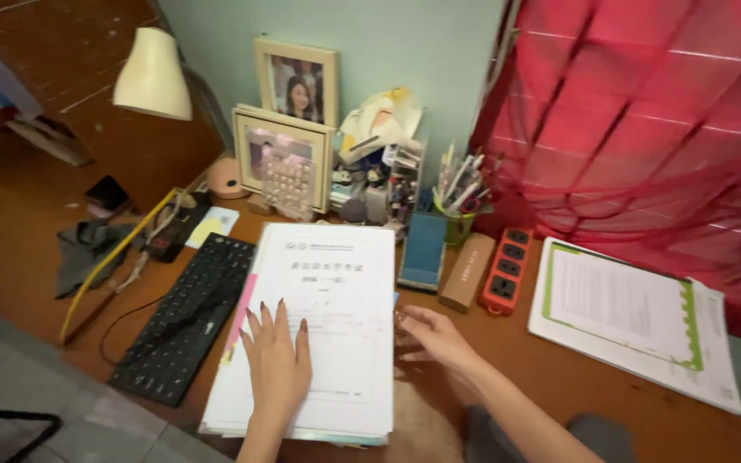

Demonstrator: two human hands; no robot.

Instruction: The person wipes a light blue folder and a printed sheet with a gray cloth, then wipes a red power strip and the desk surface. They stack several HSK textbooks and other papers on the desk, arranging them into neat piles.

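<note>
A thick stack of white papers (323,283) lies on the brown wooden desk (576,386) in front of me. My left hand (276,360) rests flat on the top sheet near its lower left, fingers spread. My right hand (430,336) touches the stack's right edge with its fingertips, fingers loosely curled and holding nothing. Pink and coloured sheets peek out along the stack's left side.
A black keyboard (186,317) lies left of the stack. Behind it stand two framed photos (289,129), a cream lamp (153,75), a pen cup (459,225), a blue phone (424,250) and a brown box (466,271). An orange power strip (508,270) and green-bordered papers (636,317) lie right. A red curtain (645,120) hangs behind.
</note>
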